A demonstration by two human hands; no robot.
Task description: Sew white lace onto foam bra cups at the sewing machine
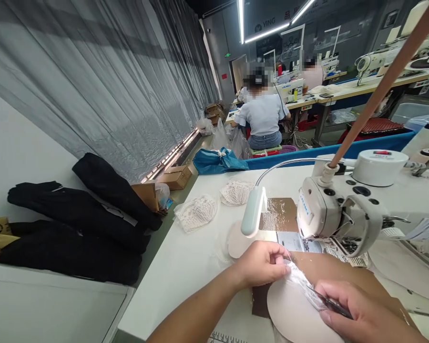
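Note:
Below the sewing machine head (323, 216), a pale rounded cup piece (295, 309) with a white lace edging (302, 281) lies over a brown sheet (343, 269). My left hand (262, 264) pinches the lace's far end, and a thin thread rises by its fingertips. My right hand (350, 305) grips dark, pointed thread snips (336, 307); the tip meets the lace's near end. Whether the blades are apart cannot be made out. The machine's needle plate (289, 240) is just beyond my left hand.
A lamp (252, 214) on a bent neck hangs over the white table (157, 286). Two lace cups (196, 213) and a pale round pad (239, 240) lie left of the machine. A brown pole (382, 85) rises from the machine. Ahead, a person (262, 116) sits at another machine.

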